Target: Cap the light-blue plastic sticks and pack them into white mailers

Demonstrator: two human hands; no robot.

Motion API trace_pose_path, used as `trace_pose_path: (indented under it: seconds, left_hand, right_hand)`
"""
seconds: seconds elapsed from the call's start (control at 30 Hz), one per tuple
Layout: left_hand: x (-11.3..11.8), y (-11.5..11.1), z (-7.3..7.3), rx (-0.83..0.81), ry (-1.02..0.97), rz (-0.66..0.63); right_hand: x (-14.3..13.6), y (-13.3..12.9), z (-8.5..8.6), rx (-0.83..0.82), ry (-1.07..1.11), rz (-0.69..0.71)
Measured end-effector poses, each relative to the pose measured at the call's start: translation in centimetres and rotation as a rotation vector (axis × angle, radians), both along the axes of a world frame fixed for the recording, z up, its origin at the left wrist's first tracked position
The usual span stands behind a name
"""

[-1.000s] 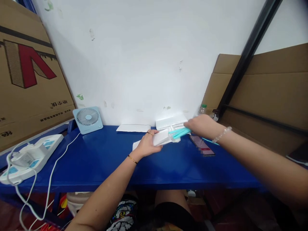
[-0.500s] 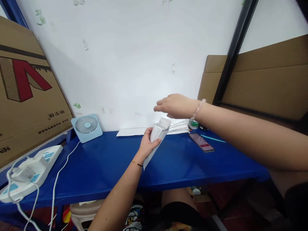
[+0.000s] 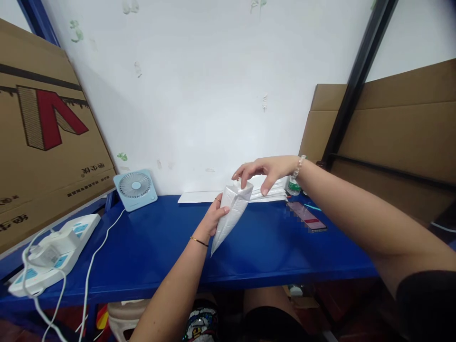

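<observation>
A white, crinkled paper cone (image 3: 231, 211) points down over the blue table, its wide end up. Wrapped round its left side is my left hand (image 3: 215, 216), thumb across the front. Just above the cone's top edge, my right hand (image 3: 265, 171) hangs with fingers curved down and the thumb apart. Its fingertips are at the rim; whether they touch it is hard to tell. Behind the cone, a stack of white sheets (image 3: 269, 191) lies against the wall.
On the blue table (image 3: 149, 247) are a light blue fan (image 3: 135, 189), a white power strip (image 3: 53, 254) with cables, and a phone (image 3: 307, 216). A green-labelled bottle (image 3: 294, 186) stands at the back right. Cardboard boxes (image 3: 42, 180) flank both sides.
My right hand has come down to the cone's top, its thumb now spread from the fingers. The cone looks wider and fuller in my left hand. The view has shifted slightly.
</observation>
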State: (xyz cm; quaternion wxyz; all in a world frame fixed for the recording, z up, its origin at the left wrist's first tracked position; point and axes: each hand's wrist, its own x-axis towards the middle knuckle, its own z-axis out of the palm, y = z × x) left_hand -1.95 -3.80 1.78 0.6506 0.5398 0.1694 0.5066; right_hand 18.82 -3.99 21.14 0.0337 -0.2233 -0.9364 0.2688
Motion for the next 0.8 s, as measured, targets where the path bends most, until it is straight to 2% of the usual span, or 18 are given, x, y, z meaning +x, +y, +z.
trace_pose_path:
  seconds: [0.13, 0.23, 0.3, 0.37, 0.43, 0.53, 0.6, 0.63, 0.7, 0.8]
  left_hand:
    - [-0.9, -0.2, 0.6, -0.027, -0.007, -0.032]
    - [-1.3, -0.6, 1.4, 0.045, -0.027, -0.069]
    - [-1.3, -0.7, 1.6, 0.083, 0.025, -0.045]
    - [-1.0, -0.5, 1.5, 0.085, 0.1, 0.027]
    - [-0.7, 0.2, 1.1, 0.073, 0.137, 0.117]
    - [-0.3, 1.2, 0.8, 0.089, 0.127, 0.211]
    - [-0.3, 1.8, 1.0, 0.111, 0.132, 0.217]
    - [-0.3, 2.1, 1.2, 0.124, 0.135, 0.216]
    - [-0.7, 2.6, 1.5, 0.153, 0.131, 0.267]
    - [-1.7, 3.6, 1.0, 0.129, 0.096, 0.498]
  right_hand:
    - [-1.0, 0.6, -1.1, -0.004, 0.081, -0.115]
    - [-2.0, 1.2, -2.0, 0.021, 0.179, -0.259]
    - [-2.4, 1.6, -2.5, 0.073, 0.192, -0.336]
    - [-2.5, 1.8, -3.1, 0.21, 0.207, -0.407]
    - [-2.6, 1.7, -3.6, 0.471, 0.232, -0.433]
    - [-2.5, 1.4, -4.2, 0.819, 0.134, -0.313]
    - [-2.3, 1.5, -4.4, 0.849, -0.017, -0.256]
    - [-2.1, 1.8, -4.4, 0.82, -0.073, -0.282]
    - [-1.0, 3.0, -4.4, 0.744, -0.108, -0.444]
    - [2.4, 5.9, -4.4, 0.613, 0.021, -0.805]
